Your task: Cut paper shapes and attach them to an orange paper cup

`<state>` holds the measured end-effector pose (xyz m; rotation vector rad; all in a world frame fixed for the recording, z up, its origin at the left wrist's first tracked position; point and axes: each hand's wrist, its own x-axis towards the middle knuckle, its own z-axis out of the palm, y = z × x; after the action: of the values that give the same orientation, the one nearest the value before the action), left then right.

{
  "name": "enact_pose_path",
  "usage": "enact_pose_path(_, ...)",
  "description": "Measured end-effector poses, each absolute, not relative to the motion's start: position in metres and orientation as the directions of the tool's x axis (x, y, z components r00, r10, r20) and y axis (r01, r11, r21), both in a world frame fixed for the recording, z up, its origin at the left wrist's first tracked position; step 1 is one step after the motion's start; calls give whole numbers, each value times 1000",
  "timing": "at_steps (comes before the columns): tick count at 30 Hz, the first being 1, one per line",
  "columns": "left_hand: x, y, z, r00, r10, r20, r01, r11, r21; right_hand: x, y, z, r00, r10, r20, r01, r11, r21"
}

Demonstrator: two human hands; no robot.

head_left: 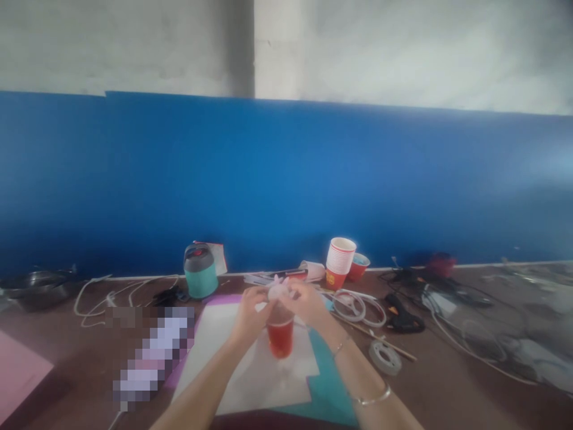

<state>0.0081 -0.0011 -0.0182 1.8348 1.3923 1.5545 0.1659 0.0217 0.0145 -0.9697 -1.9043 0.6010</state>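
Observation:
My left hand (pixel 251 313) and my right hand (pixel 310 306) meet in front of me, fingers closed around a small pale pink piece (pixel 278 290) with two ear-like points on top. Directly beneath it, a red cup (pixel 280 341) stands upright on a white sheet (pixel 244 385). The fingers partly hide the cup's upper part, and whether the pale piece touches the cup I cannot tell. Under the white sheet lie a teal sheet (pixel 330 391) and a purple sheet (pixel 222 299).
Behind my hands stand a teal-and-grey container (pixel 200 279) and a stack of paper cups (pixel 340 261). To the right are a black glue gun (pixel 403 315), a tape roll (pixel 385 357) and tangled cables. A pink sheet (pixel 20 376) lies far left, and a blue panel (pixel 268 179) rises behind.

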Motion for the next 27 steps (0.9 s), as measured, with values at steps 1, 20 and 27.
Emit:
enact_pose_path(1,9,-2,-18,-91,837,539,441,-451,775,166,21,15,-302,816,493,385,578,-719)
enact_pose_path(20,10,-1,-26,-11,914,406,389,-370,844,169,17,23,-314,831,460,395,555,-732)
enact_pose_path(27,11,-1,-24,-18,916,400,400,-360,843,170,18,22,-305,841,446,429,539,-724)
